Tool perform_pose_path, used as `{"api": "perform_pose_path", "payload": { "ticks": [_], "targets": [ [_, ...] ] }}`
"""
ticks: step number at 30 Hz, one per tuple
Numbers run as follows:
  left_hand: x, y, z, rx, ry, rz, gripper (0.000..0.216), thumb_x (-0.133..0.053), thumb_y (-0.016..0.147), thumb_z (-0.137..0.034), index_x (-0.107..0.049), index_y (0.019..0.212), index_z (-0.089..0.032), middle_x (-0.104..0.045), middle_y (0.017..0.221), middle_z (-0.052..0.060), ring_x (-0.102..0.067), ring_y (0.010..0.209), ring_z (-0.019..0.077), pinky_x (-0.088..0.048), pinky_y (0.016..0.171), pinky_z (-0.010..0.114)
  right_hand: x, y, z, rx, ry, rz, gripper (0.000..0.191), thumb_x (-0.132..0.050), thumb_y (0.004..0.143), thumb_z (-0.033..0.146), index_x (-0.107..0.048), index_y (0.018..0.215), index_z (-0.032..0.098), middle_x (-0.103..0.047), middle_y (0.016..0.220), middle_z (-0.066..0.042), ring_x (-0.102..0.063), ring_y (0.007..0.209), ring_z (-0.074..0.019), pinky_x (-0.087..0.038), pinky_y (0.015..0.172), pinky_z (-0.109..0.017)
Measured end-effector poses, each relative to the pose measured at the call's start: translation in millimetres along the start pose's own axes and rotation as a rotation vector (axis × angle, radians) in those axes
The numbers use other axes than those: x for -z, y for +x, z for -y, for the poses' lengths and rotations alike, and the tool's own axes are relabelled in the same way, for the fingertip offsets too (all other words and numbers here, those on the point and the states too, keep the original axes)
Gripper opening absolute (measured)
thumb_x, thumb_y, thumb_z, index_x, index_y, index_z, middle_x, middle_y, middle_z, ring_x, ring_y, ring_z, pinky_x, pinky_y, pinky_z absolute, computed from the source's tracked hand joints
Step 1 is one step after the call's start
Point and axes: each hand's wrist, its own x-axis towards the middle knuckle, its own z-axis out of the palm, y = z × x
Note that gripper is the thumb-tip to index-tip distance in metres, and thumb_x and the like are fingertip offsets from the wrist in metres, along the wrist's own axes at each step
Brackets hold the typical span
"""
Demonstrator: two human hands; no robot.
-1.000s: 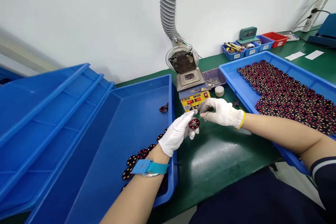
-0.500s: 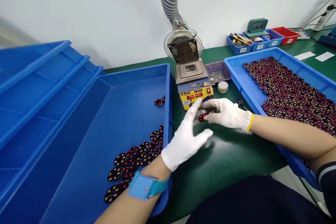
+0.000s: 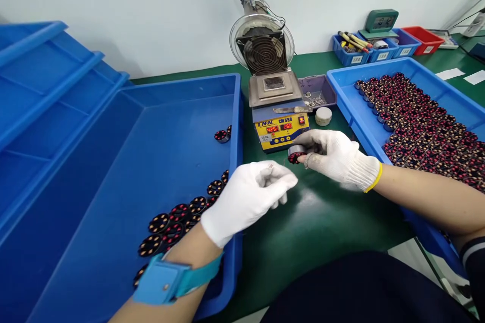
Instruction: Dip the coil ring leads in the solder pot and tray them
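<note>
My right hand [image 3: 335, 158], in a white glove with a yellow cuff, grips a small round part [image 3: 297, 153] with a silvery metal side and a black face with red spots. The part is held tilted above the green table, just in front of the yellow-fronted heating unit [image 3: 282, 128]. My left hand [image 3: 252, 194], also gloved in white, is beside it to the left, apart from the part. Its fingers are curled in and thumb and fingertips close together; whatever may be between them is too small to make out. A blue strap [image 3: 178, 282] circles the left wrist.
Several similar round parts line the near right side of the left blue tray [image 3: 238, 111]. Another blue tray [image 3: 354, 121] at right is packed with them. A white lidded jar [image 3: 323, 116], purple bin [image 3: 329, 92] and fan with duct [image 3: 264, 53] stand around the heating unit.
My left hand has drawn back from the round part, moving down and left, and its spread fingers have curled shut. My right hand still holds the part. The camera view has shifted slightly.
</note>
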Motion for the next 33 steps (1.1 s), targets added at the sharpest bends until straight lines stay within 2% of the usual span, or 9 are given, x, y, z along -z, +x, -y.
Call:
{"api": "perform_pose_path", "payload": {
  "ticks": [2, 6, 8, 11, 14, 20, 26, 29, 33],
  "targets": [
    [9, -1, -1, -0.076, -0.019, -0.061, 0.017, -0.073, 0.071, -0.032, -0.068, 0.063, -0.018, -0.058, 0.046, 0.0, -0.05, 0.037, 0.0126, -0.039, 0.037, 0.023, -1, 3, 2, -0.079, 0.113, 0.009, 0.026, -0.068, 0.076, 0.017, -0.068, 0.102, 0.015, -0.072, 0.097, -0.003, -0.069, 0.09, -0.0163, -0.058, 0.084, -0.03],
    [7, 5, 4, -0.189, -0.143, -0.343, 0.043, -0.057, 0.083, -0.056, -0.069, 0.085, -0.015, -0.067, 0.065, 0.006, -0.061, 0.054, 0.0167, -0.046, 0.047, 0.025, -4, 5, 6, -0.178, 0.2, 0.008, 0.027, -0.07, 0.073, 0.015, -0.069, 0.1, 0.015, -0.073, 0.096, -0.004, -0.07, 0.086, -0.0156, -0.058, 0.079, -0.028],
    [-3, 9, 6, -0.191, -0.079, -0.347, 0.044, -0.057, 0.084, -0.058, -0.067, 0.086, -0.015, -0.068, 0.069, 0.006, -0.062, 0.06, 0.0171, -0.046, 0.051, 0.025, -4, 4, 8, -0.151, 0.169, 0.019, 0.027, -0.069, 0.074, 0.014, -0.069, 0.101, 0.014, -0.073, 0.095, -0.004, -0.069, 0.085, -0.0153, -0.058, 0.077, -0.027],
    [-15, 9, 2, -0.2, 0.1, -0.321, 0.034, -0.062, 0.085, -0.046, -0.06, 0.066, -0.018, -0.06, 0.056, 0.0, -0.054, 0.05, 0.0125, -0.042, 0.05, 0.024, -2, 4, 8, -0.056, 0.027, 0.033, 0.021, -0.068, 0.076, 0.02, -0.072, 0.096, 0.014, -0.073, 0.091, -0.003, -0.068, 0.085, -0.0165, -0.056, 0.075, -0.027],
    [-10, 0, -5, -0.205, 0.137, -0.273, 0.034, -0.063, 0.084, -0.038, -0.058, 0.056, -0.019, -0.053, 0.045, -0.002, -0.046, 0.04, 0.0104, -0.037, 0.044, 0.024, 0, 5, 2, -0.034, -0.03, 0.008, 0.022, -0.07, 0.077, 0.029, -0.073, 0.095, 0.016, -0.073, 0.089, -0.003, -0.068, 0.083, -0.0176, -0.055, 0.074, -0.029],
    [0, 0, 0, -0.199, 0.046, -0.348, 0.034, -0.061, 0.082, -0.046, -0.061, 0.061, -0.019, -0.054, 0.044, -0.001, -0.046, 0.037, 0.0106, -0.032, 0.037, 0.022, -4, 12, -15, -0.018, 0.101, -0.04, 0.03, -0.071, 0.078, 0.035, -0.071, 0.102, 0.017, -0.072, 0.087, -0.004, -0.068, 0.078, -0.0158, -0.056, 0.071, -0.028],
    [-26, 2, -4, -0.142, 0.012, -0.185, 0.025, -0.062, 0.082, -0.036, -0.061, 0.066, -0.017, -0.059, 0.05, 0.001, -0.052, 0.039, 0.0122, -0.041, 0.04, 0.023, -8, 16, -15, -0.024, 0.199, -0.082, 0.031, -0.073, 0.076, 0.031, -0.069, 0.102, 0.015, -0.072, 0.086, -0.004, -0.067, 0.076, -0.0129, -0.056, 0.07, -0.024],
    [-17, -9, -7, -0.254, -0.069, -0.229, 0.017, -0.064, 0.079, -0.03, -0.065, 0.068, -0.017, -0.06, 0.05, 0.001, -0.051, 0.038, 0.0121, -0.039, 0.037, 0.023, -7, 16, -11, -0.06, 0.224, -0.102, 0.027, -0.072, 0.075, 0.028, -0.067, 0.099, 0.014, -0.07, 0.08, -0.002, -0.066, 0.072, -0.0115, -0.054, 0.066, -0.022],
    [-3, -5, 0, -0.329, -0.109, -0.42, 0.04, -0.049, 0.09, -0.05, -0.065, 0.074, -0.017, -0.061, 0.054, 0.003, -0.053, 0.042, 0.013, -0.037, 0.038, 0.023, -9, 15, -9, -0.049, 0.247, -0.105, 0.027, -0.072, 0.072, 0.025, -0.067, 0.097, 0.014, -0.07, 0.081, -0.001, -0.066, 0.071, -0.0108, -0.054, 0.066, -0.021]
  ]
}}
